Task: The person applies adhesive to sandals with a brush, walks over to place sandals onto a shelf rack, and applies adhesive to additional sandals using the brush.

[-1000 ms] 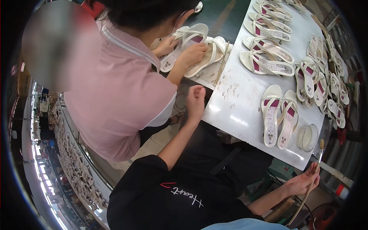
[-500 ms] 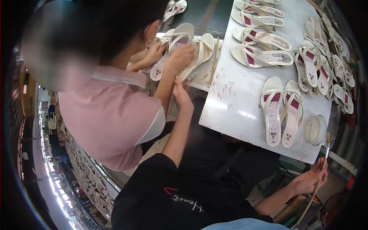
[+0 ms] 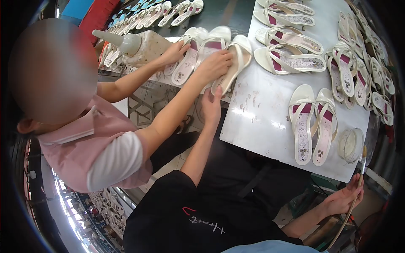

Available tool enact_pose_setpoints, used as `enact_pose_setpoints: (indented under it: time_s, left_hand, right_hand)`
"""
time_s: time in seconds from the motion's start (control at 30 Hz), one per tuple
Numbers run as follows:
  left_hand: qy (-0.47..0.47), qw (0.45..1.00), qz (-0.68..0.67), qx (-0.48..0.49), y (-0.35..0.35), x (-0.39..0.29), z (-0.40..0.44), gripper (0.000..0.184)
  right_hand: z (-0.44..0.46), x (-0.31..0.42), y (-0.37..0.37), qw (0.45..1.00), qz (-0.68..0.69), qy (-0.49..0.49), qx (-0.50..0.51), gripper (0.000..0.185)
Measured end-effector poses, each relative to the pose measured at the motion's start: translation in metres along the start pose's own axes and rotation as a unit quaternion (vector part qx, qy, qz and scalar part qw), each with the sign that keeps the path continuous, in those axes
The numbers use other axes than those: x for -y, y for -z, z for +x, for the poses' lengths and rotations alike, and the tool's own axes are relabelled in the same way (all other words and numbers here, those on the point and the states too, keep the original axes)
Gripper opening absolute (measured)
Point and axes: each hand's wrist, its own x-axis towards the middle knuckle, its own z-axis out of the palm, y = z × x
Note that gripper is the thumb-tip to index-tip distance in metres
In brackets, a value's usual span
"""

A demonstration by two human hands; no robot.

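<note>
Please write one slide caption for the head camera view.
Left hand touching a white sandal near a co-worker's hand, right hand holding a brush.

L hand (image 3: 211,107) on sandal (image 3: 233,63), R hand (image 3: 346,198) w/ brush (image 3: 364,157).

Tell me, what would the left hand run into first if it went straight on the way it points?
The left hand would first meet the white sandal at its fingertips; beyond, perhaps the co-worker's hand, though depth is unclear.

The tabletop (image 3: 261,122) looks smooth and glossy, the black shirt (image 3: 168,219) matt cloth.
</note>
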Motion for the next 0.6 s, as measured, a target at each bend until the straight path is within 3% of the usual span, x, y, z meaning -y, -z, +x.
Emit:
enact_pose_setpoints:
  time_s: [0.13,0.2,0.27,0.33,0.47,0.57,0.6]
  left_hand:
    - [0.068,0.996,-0.034,0.035,0.006,-0.004,-0.007,0.037]
    - [-0.001,0.999,-0.042,-0.014,0.009,-0.002,-0.010,0.035]
    - [-0.054,0.993,0.045,-0.098,0.018,-0.005,-0.007,0.032]
    - [-0.145,0.949,0.209,-0.189,0.034,0.013,0.004,0.031]
    - [-0.142,0.953,0.190,-0.187,0.041,-0.010,0.004,0.032]
    - [-0.194,0.957,0.150,-0.157,0.044,-0.021,0.020,0.035]
    - [-0.248,0.931,0.219,-0.157,0.046,-0.030,0.032,0.035]
  right_hand:
    - [0.000,0.002,0.000,1.000,0.001,0.005,-0.003,0.018]
    - [0.001,0.000,0.004,1.000,0.004,0.008,-0.004,0.018]
    - [0.001,0.000,0.005,1.000,0.011,0.011,-0.003,0.018]
    - [0.001,0.004,0.005,1.000,0.015,0.002,-0.016,0.018]
    - [-0.001,0.013,0.004,1.000,0.010,0.006,-0.013,0.019]
    - [-0.003,0.016,0.003,1.000,0.007,0.013,-0.009,0.019]
    - [-0.003,0.017,0.003,1.000,0.012,0.016,-0.011,0.020]
